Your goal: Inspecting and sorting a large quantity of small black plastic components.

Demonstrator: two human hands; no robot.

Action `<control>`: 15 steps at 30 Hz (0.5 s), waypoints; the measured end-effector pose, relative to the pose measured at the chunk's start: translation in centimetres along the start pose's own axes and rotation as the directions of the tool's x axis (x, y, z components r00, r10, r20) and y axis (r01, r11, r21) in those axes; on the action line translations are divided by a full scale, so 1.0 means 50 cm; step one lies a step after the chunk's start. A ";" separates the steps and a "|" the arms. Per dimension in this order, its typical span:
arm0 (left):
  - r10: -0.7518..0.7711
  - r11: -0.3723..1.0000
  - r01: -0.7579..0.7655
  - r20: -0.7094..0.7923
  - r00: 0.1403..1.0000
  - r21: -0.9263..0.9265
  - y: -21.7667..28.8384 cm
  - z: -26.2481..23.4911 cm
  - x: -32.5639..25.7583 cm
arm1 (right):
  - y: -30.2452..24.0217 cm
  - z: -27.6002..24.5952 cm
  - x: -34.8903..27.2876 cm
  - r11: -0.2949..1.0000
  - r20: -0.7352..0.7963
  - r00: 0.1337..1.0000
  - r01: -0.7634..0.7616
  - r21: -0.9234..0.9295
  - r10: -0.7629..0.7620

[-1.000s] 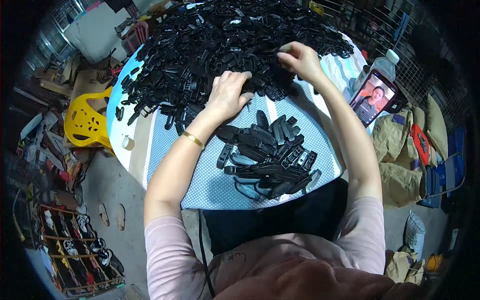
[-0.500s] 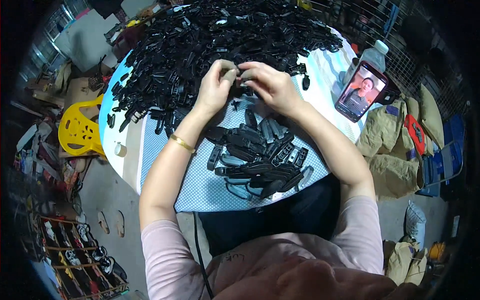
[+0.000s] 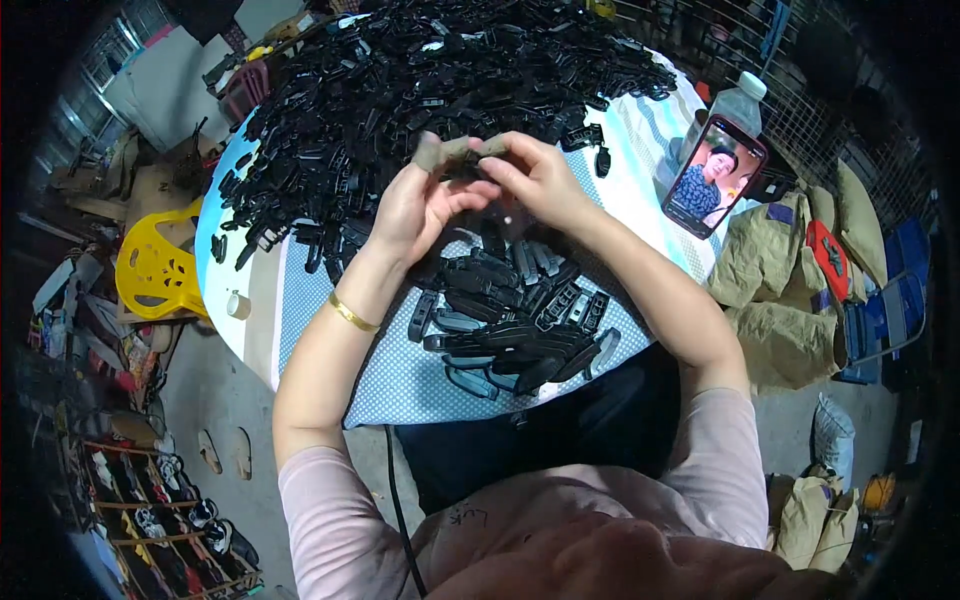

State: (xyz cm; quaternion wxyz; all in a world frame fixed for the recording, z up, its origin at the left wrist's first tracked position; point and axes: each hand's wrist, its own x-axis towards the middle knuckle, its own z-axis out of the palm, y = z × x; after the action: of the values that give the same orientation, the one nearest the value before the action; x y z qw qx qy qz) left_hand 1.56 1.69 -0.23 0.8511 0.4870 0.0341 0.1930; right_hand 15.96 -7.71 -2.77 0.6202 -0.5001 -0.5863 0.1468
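dark part | held between left hand and right hand | mostly hidden

left grip: curled | right grip: curled, just beside | arms: bent

- The person wears a pale pink shirt, lower centre, with short, creased sleeves.
- A dark marking sits on its front.
- Gold-coloured bangle, left of centre.
- Dark trousers.
- Thin black cable, lower left of centre.

Slightly glossy black plastic pieces
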 end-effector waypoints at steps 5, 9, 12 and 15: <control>0.105 0.949 -0.089 -0.038 0.994 0.303 -0.011 0.009 -0.002 | -0.005 -0.010 -0.004 0.955 0.021 0.968 -0.250 0.161 0.250; 0.144 0.893 -0.083 -0.107 0.984 0.442 -0.011 -0.008 -0.005 | -0.024 0.002 -0.008 0.978 -0.033 0.992 -0.116 0.176 0.124; 0.288 0.747 -0.179 -0.069 0.955 0.640 -0.010 -0.019 -0.002 | -0.026 0.003 -0.007 0.989 -0.028 1.000 0.008 0.145 -0.004; 0.320 0.544 -0.269 0.100 0.942 0.795 0.002 -0.024 0.000 | -0.028 0.002 -0.011 0.984 -0.008 0.992 -0.125 0.127 0.127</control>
State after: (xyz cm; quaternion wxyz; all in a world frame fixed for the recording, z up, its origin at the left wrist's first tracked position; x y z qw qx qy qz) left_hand 1.22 2.70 -0.78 0.4962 0.8086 0.0591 0.3108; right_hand 15.15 -8.75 -1.98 0.6447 -0.4973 -0.5380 0.2185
